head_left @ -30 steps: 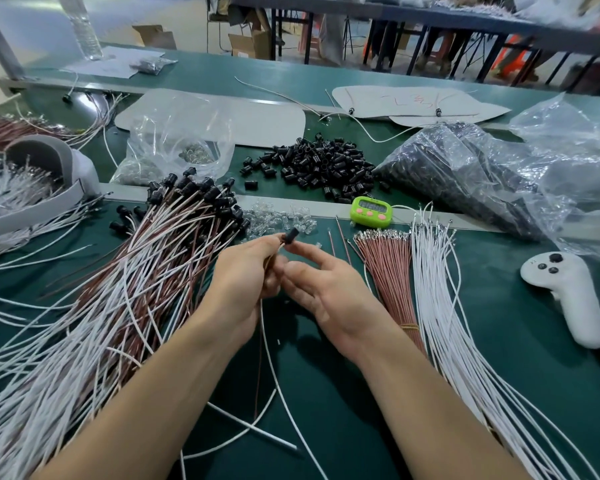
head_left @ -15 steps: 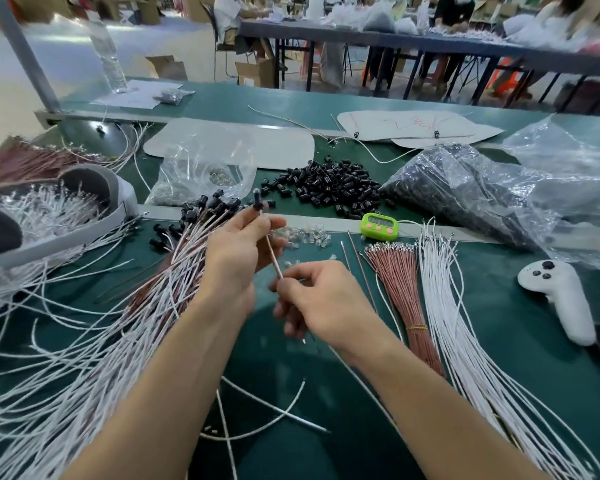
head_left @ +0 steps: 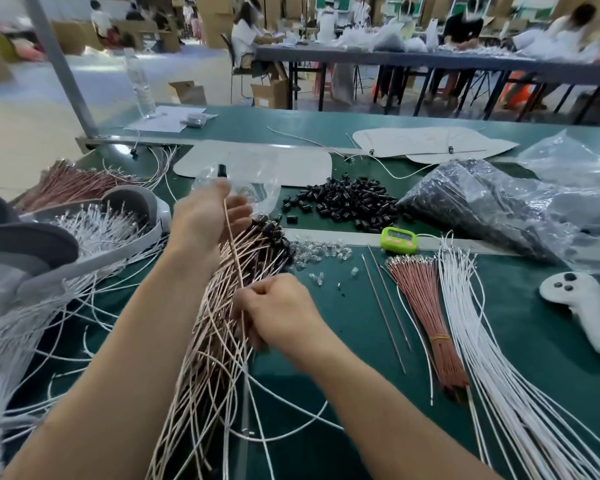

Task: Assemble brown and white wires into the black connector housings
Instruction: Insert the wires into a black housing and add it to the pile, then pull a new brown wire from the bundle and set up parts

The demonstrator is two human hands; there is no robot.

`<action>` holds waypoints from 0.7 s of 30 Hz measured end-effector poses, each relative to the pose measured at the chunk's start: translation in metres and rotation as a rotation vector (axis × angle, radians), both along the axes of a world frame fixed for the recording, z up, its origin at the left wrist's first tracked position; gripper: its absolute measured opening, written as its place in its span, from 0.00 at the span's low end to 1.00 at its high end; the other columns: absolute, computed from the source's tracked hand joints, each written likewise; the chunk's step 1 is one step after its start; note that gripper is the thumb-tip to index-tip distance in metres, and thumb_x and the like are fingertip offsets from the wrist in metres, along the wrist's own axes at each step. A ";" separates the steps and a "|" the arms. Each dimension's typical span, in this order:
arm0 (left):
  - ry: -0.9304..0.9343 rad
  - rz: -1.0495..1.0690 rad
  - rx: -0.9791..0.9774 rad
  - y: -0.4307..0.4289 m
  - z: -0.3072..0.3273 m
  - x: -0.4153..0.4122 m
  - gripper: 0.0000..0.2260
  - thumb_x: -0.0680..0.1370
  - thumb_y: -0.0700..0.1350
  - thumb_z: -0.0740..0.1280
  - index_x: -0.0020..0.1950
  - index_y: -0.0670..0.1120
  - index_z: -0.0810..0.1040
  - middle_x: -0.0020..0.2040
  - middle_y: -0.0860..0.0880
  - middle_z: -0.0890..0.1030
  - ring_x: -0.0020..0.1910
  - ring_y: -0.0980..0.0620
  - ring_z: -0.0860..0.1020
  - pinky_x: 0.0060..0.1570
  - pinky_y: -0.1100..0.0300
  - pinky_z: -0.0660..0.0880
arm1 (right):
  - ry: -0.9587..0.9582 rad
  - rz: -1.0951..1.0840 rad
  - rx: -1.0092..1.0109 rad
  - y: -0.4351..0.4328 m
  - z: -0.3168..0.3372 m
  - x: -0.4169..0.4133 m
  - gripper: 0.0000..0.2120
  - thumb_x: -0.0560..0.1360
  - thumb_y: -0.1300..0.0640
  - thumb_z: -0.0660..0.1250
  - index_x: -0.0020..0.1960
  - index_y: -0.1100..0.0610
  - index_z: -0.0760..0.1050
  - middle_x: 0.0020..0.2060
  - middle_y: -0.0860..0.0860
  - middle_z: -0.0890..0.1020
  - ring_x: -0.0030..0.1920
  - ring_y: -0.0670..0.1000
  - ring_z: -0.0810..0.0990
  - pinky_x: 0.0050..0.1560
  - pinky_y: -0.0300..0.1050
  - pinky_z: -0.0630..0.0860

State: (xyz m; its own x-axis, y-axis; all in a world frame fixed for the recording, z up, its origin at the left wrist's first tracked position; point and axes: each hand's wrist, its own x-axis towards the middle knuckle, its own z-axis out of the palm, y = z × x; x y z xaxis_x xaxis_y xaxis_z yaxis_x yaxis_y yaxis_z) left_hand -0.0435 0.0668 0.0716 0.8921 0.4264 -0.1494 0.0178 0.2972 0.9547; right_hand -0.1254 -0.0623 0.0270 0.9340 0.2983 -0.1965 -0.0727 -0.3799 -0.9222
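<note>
Hands that sat together at the middle of the bench a second ago are now well apart. We have lifted the left hand [head_left: 205, 220] out towards 11 o'clock, and the black housing [head_left: 222, 170] stands just above its fingertips. The wire pair [head_left: 234, 258] runs down taut from it to the right hand [head_left: 281, 315], which has slid down to about 6 o'clock of the left.

The left hand holds the pair just under the housing; blur hides exactly how the fingers close. The right hand has its fingers curled and pinches the same pair lower down.

We read this as the fitting step being over for this piece. The housing is on the wire ends, and we are drawing the pair straight, perhaps tugging to check that it holds.

The stretched pair hangs over the finished pile [head_left: 201, 375], which spreads from 12 down to 7 o'clock under our forearms, so laying it there looks like the next move.

Loose housings [head_left: 343, 199] wait at 1 o'clock. The brown bundle [head_left: 420, 306] and white wires [head_left: 482, 341] lie at 3 to 4 o'clock.
</note>
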 end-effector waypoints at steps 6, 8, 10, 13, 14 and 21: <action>0.080 0.062 1.221 0.009 -0.025 0.000 0.05 0.78 0.46 0.71 0.48 0.51 0.88 0.42 0.48 0.87 0.42 0.43 0.85 0.46 0.49 0.83 | 0.016 0.050 -0.107 0.022 -0.017 0.009 0.19 0.79 0.49 0.66 0.40 0.64 0.83 0.36 0.60 0.86 0.37 0.62 0.85 0.47 0.60 0.85; 0.140 0.111 1.472 0.012 -0.029 0.000 0.07 0.79 0.49 0.68 0.49 0.53 0.87 0.46 0.46 0.86 0.45 0.41 0.83 0.45 0.51 0.79 | -0.048 0.041 -0.192 0.015 -0.017 0.009 0.19 0.77 0.47 0.66 0.40 0.62 0.82 0.34 0.56 0.85 0.38 0.59 0.85 0.45 0.57 0.84; 0.269 0.157 1.596 0.015 -0.036 0.001 0.11 0.80 0.51 0.66 0.47 0.51 0.86 0.40 0.46 0.83 0.40 0.42 0.80 0.39 0.55 0.73 | -0.129 -0.006 -0.258 -0.005 -0.014 0.013 0.17 0.76 0.48 0.67 0.37 0.59 0.81 0.30 0.53 0.84 0.35 0.56 0.83 0.41 0.51 0.83; 0.389 0.205 1.658 0.012 -0.046 0.001 0.13 0.79 0.53 0.65 0.40 0.47 0.83 0.31 0.48 0.74 0.34 0.45 0.74 0.36 0.56 0.68 | -0.203 -0.134 -0.401 -0.052 -0.009 0.028 0.13 0.75 0.51 0.68 0.33 0.52 0.81 0.27 0.48 0.82 0.34 0.52 0.82 0.40 0.44 0.78; 0.371 0.236 1.660 0.009 -0.046 0.001 0.12 0.78 0.52 0.66 0.41 0.47 0.83 0.32 0.47 0.75 0.35 0.44 0.74 0.36 0.56 0.67 | -0.224 -0.183 -0.493 -0.069 -0.007 0.034 0.12 0.75 0.51 0.69 0.34 0.51 0.82 0.31 0.48 0.83 0.37 0.53 0.83 0.42 0.44 0.78; -0.091 0.258 1.658 -0.059 -0.046 0.003 0.10 0.71 0.47 0.78 0.52 0.53 0.88 0.38 0.46 0.86 0.33 0.48 0.76 0.37 0.60 0.65 | -0.193 -0.350 -1.028 -0.146 -0.012 0.057 0.16 0.77 0.48 0.72 0.43 0.55 0.67 0.50 0.54 0.83 0.50 0.59 0.82 0.43 0.46 0.71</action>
State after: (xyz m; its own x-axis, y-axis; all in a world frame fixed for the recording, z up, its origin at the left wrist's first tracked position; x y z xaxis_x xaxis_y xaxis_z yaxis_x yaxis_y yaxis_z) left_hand -0.0401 0.0082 0.0255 0.7583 0.1861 0.6247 0.0635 -0.9749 0.2134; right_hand -0.0686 -0.2082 0.0152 0.9767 -0.2109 -0.0405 -0.2147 -0.9589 -0.1853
